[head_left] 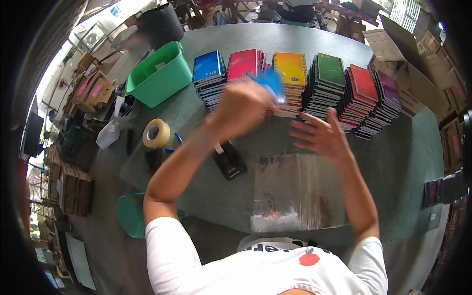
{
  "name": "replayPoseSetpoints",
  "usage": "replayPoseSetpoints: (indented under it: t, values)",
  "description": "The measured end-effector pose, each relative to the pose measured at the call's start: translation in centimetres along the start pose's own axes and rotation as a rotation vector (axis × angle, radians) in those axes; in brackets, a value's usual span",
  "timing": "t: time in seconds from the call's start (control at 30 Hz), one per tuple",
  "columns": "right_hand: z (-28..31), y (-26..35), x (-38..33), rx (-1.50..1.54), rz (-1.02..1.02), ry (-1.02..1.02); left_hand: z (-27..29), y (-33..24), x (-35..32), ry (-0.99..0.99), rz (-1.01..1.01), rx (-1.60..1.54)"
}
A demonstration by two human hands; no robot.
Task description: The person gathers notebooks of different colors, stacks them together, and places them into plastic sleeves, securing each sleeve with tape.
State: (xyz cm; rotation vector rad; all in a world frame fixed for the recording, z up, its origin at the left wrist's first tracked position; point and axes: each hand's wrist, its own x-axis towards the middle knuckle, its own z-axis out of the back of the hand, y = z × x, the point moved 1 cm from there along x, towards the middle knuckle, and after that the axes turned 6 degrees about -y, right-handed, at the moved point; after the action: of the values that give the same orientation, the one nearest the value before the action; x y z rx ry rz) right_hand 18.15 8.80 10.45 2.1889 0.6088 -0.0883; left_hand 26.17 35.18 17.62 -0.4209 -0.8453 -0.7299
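Note:
My left hand (241, 108) is raised over the table, closed on a blue-covered notebook (270, 84) that is smeared by motion. It is in front of the pink and yellow notebook stacks. My right hand (319, 135) is off to the right, fingers spread and holding nothing. Spiral notebooks stand piled in a row behind my hands: blue (207, 66), pink (243, 63), yellow (290, 68), green (330, 69), red (363, 81) and purple (388, 89). Between my forearms lies a pile of clear plastic bags (278, 189).
A green plastic bin (160, 73) stands at the left rear. Nearer are a tape roll (156, 133), a blue pen (178, 138) and a black flat object (230, 162). An open cardboard box (410, 86) is at the far right; a green container (131, 216) sits by the left edge.

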Motion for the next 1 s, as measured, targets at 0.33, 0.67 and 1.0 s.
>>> replayPoseSetpoints:
  t: [0.33,0.67,1.0]
  values:
    - [-1.5,-2.9,5.2,0.035,-0.133,-0.170,-3.5,5.8,-1.6,0.255,-0.016,0.140]
    - [-2.7,-5.7,6.2,-0.129,-0.157,-0.113,-4.3,1.8,-0.2,0.120,0.037,0.150]
    - [0.9,-5.8,3.1,0.424,-0.184,-0.012,-1.4,-6.7,0.1,0.160,-0.138,0.327]
